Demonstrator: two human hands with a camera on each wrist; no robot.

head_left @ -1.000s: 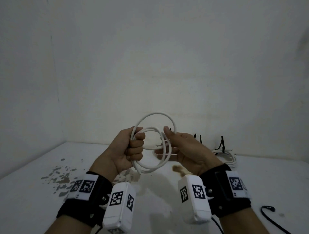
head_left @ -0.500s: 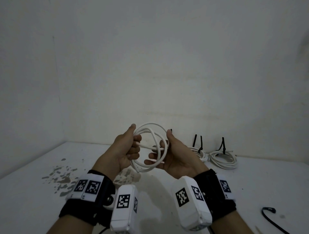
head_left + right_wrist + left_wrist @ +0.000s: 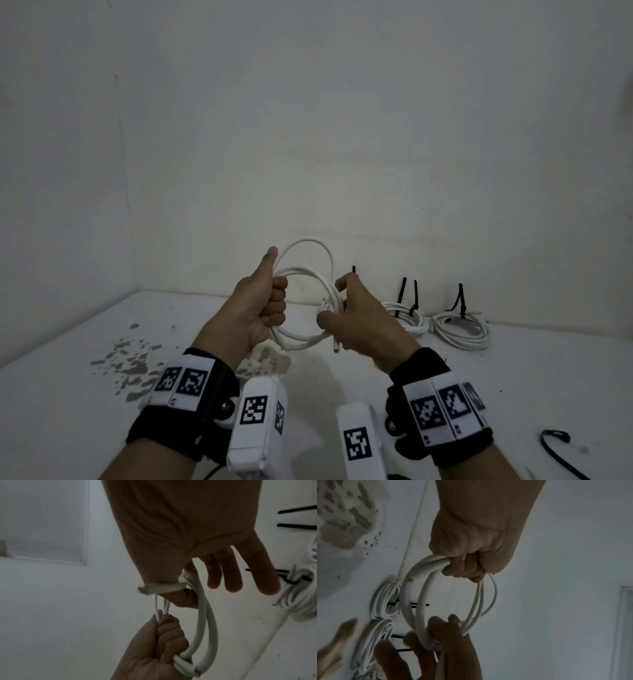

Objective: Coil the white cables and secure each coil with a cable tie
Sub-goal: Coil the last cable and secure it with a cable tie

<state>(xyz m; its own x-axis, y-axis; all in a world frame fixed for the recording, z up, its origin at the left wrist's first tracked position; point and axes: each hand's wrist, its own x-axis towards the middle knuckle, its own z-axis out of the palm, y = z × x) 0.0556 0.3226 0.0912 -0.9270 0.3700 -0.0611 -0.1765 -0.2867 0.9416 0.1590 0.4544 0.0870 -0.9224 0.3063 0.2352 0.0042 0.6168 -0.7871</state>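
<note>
A white cable (image 3: 298,343) is wound into a loose coil of a few loops and held up above the table. My left hand (image 3: 274,301) grips the coil's left side in a fist, thumb pointing up. My right hand (image 3: 334,303) pinches the right side between thumb and forefinger. In the right wrist view the other fingers (image 3: 233,574) are spread, and a cut cable end (image 3: 154,588) sticks out past the thumb. In the left wrist view the coil (image 3: 421,597) hangs from the left hand (image 3: 467,566).
Two white coils (image 3: 407,317) (image 3: 462,330) bound with black cable ties (image 3: 415,294) lie by the back wall at the right. A black tie tip (image 3: 354,269) shows behind my right hand. A loose black tie (image 3: 556,442) lies front right. Stains (image 3: 130,359) mark the table's left.
My hands have drawn apart and the coil now hangs wider between them. The left hand has closed into a fist on the loops, and the right hand has shifted to the coil's right side.
</note>
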